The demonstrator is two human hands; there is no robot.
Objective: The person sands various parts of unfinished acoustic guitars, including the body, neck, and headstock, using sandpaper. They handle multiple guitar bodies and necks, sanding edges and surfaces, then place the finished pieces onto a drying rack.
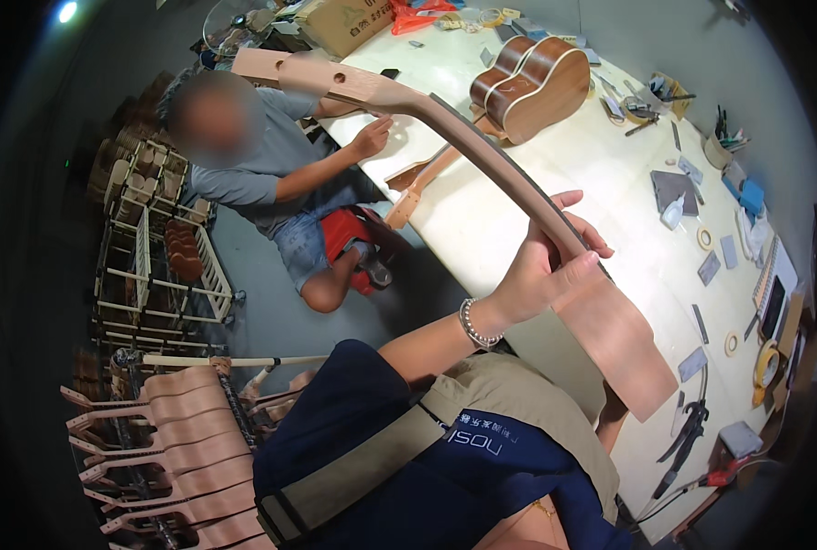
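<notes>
Has left fingers [593, 236] curled round the neck [471, 137] of an unfinished guitar [509, 170], near its body [614, 344]; cannot tell grip of right fingers, hidden. Seemingly steadying it before the surface [601, 174] beyond; for turning, likely needs two-handed support.

Workshop; stringed-instrument making, by its stock. Pale, unfinished bodies with necks [197, 417] lined up on a rack [234, 417]; wheeled rack [142, 257] beyond carries more wooden parts [184, 249]. Bare-wood instrument [614, 339] held up beside a white tabletop [592, 156]. Two brown waisted bodies [555, 92] near the tabletop's far end. Tape rolls [766, 363], cup of slim tools [722, 151], grey flat pads [669, 191] toward the wall-side edge. Co-worker [252, 188] seated at the opposite edge.
</notes>
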